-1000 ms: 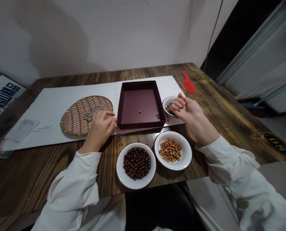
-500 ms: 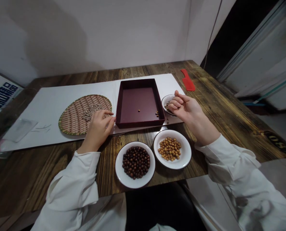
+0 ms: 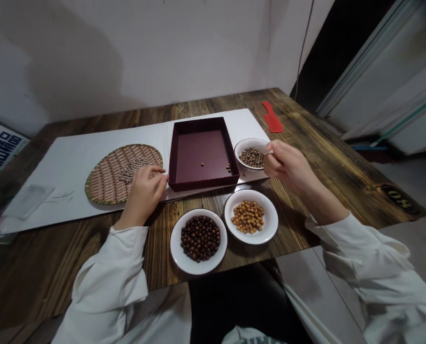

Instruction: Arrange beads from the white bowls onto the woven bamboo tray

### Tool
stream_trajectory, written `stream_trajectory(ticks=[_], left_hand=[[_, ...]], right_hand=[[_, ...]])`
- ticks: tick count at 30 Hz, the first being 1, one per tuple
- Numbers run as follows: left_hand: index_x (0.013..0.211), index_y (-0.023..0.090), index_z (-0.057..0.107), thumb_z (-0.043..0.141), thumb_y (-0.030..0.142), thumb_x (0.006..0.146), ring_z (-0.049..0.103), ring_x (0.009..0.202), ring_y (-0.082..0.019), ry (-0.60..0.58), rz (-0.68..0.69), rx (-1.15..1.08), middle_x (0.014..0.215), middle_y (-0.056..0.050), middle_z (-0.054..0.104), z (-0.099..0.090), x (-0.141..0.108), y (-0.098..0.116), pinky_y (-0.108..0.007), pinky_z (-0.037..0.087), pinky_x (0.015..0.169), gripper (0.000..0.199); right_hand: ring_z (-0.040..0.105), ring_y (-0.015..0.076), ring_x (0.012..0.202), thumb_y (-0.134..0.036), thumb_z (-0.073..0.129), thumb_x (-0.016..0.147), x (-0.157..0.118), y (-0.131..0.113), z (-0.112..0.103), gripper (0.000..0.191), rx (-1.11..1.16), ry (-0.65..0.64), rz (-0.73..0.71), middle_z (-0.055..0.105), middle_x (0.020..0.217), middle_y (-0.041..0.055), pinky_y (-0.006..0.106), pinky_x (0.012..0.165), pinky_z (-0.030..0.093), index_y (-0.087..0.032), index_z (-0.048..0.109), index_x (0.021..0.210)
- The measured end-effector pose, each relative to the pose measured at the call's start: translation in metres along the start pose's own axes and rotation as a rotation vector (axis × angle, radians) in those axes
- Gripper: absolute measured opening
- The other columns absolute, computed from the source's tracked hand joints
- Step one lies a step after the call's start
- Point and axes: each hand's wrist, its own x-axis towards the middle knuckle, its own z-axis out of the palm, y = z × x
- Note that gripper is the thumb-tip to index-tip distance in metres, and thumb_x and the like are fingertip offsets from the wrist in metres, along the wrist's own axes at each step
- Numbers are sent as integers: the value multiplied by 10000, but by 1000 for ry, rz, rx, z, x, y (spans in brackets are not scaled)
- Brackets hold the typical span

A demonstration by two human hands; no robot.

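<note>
My right hand (image 3: 286, 162) is closed at the right rim of a small white bowl (image 3: 250, 142), its fingers and thumb pinching the edge. Brownish-grey beads (image 3: 253, 157) fill the bottom of that bowl. Beside it stands a shallow dark maroon box (image 3: 202, 143) with a few small beads (image 3: 229, 167) near its right side and a single bead (image 3: 202, 165) further left. My left hand (image 3: 144, 191) rests with loosely spread fingers by the box's front left corner, over the edge of an oval woven tray (image 3: 103, 177). Pale beads (image 3: 136, 167) lie on the tray, partly behind that hand.
Close to the table's front edge sit a white bowl of dark brown beads (image 3: 200, 239) and one of yellowish-brown beads (image 3: 247, 216). A red comb-like tool (image 3: 272, 118) lies at the back right. White board (image 3: 69, 148) lies under the box and tray, with a clear plastic bag (image 3: 31, 200).
My right hand has turned over and closed at the bowl's right rim, uncovering its beads. The left hand stays by the box corner. The view has shifted slightly.
</note>
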Motion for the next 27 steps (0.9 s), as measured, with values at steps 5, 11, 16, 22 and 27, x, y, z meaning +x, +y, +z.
stream_trajectory(ticks=[5, 11, 16, 22, 27], left_hand=[[865, 178, 669, 392, 358, 994, 537, 1006, -272, 0, 0, -14, 1029, -122, 624, 1, 0, -2, -435, 443, 911, 354], [864, 189, 661, 394, 369, 991, 542, 993, -256, 11, -9, -31, 1005, -100, 625, 3, 0, -5, -409, 436, 910, 346], [859, 165, 661, 389, 371, 1000, 539, 975, -259, 27, 28, -23, 999, -115, 630, 5, -1, -7, -407, 437, 893, 370], [853, 153, 666, 394, 361, 1001, 541, 970, -261, 38, 38, -13, 996, -119, 634, 5, -1, -6, -410, 440, 892, 373], [857, 160, 669, 402, 359, 997, 546, 974, -256, 42, 31, -25, 998, -110, 635, 6, -1, -6, -408, 444, 898, 361]], right_hand=[[515, 153, 548, -279, 636, 843, -48, 27, -25, 64, -852, -81, -5, 606, 648, 7, 238, 538, 326, -229, 597, 850], [592, 193, 588, -225, 492, 909, -74, 37, -29, 331, -1517, -327, -84, 676, 716, 43, 254, 575, 280, -187, 530, 1236], [590, 202, 585, -210, 421, 938, -76, 42, -25, 275, -1674, -322, -159, 666, 672, 60, 266, 580, 274, -123, 558, 1161], [586, 215, 594, -152, 428, 932, -78, 43, -20, 135, -1749, -289, -112, 678, 671, 80, 294, 594, 275, -132, 556, 970], [631, 250, 694, -165, 431, 936, -75, 35, -16, 187, -1710, -292, 13, 700, 772, 108, 305, 641, 331, -109, 517, 1092]])
